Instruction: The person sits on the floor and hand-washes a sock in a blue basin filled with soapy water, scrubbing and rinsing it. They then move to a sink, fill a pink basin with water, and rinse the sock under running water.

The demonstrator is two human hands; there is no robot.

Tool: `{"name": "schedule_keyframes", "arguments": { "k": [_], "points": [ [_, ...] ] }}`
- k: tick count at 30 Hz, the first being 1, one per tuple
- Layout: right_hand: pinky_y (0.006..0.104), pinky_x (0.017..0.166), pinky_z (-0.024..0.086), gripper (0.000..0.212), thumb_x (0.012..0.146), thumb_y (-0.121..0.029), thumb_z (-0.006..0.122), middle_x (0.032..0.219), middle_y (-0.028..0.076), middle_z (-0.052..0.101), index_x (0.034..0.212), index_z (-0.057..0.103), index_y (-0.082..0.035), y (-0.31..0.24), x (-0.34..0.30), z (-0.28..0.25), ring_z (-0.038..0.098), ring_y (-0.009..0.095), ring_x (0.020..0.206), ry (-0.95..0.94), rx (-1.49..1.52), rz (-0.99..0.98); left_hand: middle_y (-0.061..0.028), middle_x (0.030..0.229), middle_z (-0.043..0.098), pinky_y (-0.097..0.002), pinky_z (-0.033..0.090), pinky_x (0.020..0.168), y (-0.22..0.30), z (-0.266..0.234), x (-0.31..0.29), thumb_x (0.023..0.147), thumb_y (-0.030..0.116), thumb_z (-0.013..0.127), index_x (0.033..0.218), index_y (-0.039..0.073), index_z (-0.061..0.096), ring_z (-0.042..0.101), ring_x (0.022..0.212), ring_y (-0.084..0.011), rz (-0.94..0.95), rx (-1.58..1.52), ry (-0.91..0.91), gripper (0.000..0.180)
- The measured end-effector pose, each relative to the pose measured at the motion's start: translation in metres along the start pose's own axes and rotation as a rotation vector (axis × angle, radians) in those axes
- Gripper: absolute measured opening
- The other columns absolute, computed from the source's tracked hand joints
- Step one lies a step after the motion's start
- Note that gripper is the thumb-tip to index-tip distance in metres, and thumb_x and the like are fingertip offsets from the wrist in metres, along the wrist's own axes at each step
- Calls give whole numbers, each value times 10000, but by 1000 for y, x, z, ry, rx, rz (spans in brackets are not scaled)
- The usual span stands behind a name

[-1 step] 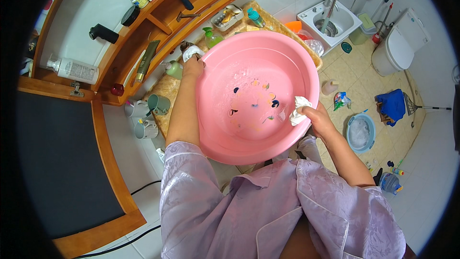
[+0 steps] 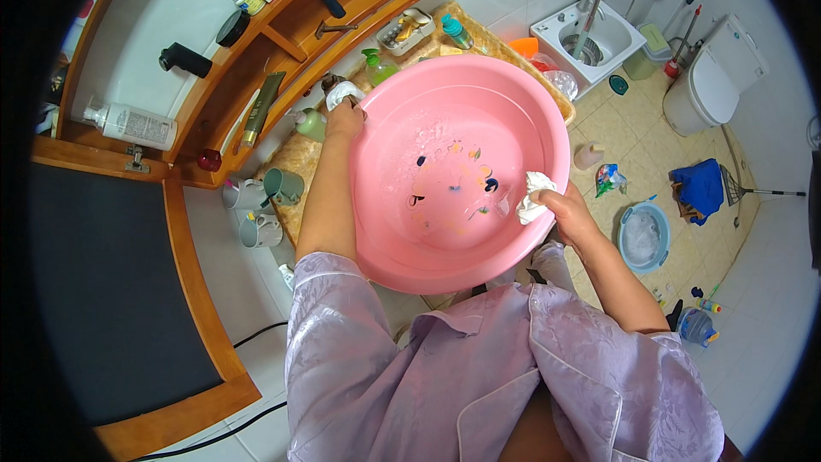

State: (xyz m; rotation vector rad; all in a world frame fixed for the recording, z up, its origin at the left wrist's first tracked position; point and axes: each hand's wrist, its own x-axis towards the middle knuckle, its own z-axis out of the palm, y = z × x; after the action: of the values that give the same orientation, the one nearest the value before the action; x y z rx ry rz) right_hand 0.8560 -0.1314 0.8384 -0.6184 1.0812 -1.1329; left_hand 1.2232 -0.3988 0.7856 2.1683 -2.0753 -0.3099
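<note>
A large round pink plastic basin (image 2: 389, 261) is held in front of me, with colourful printed figures on its bottom and clear wet patches or shallow water inside. My left hand (image 2: 346, 117) is closed at the basin's left rim; its fingertips are partly hidden. Just beyond it shows a white crumpled piece (image 2: 340, 94), and I cannot tell whether the hand grips it. On the right side, my right hand (image 2: 573, 212) is closed around a crumpled white cloth or paper (image 2: 535, 198), pressed against the inside of the rim, with the palm outside the basin.
Behind the basin lies a brown stone counter (image 2: 560, 103) with pump bottles and mugs (image 2: 283, 186). A wooden mirror shelf (image 2: 282, 43) runs along the left. At right are a white sink (image 2: 629, 38), a toilet (image 2: 705, 98) and a blue bucket (image 2: 644, 238) on the tiled floor.
</note>
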Motion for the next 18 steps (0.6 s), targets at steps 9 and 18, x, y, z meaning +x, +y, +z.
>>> {"name": "schedule_keyframes", "arguments": {
  "k": [9,18],
  "points": [
    [284,674,473,347,713,-62,577,854,83,594,1042,517,32,0,0,1,592,162,745,3,8,-2,-210,1104,575,-403,410,907,-6,3,5,859,271,458,1130,26,541,530,1055,-348,9,22,-2,375],
    [287,694,476,362,715,-73,566,889,74,605,1060,526,27,-2,0,1,598,159,763,1,-46,2,-212,1103,574,-405,409,909,-1,-1,2,848,263,462,1130,17,535,533,1045,-350,16,12,-22,381]
  ]
}}
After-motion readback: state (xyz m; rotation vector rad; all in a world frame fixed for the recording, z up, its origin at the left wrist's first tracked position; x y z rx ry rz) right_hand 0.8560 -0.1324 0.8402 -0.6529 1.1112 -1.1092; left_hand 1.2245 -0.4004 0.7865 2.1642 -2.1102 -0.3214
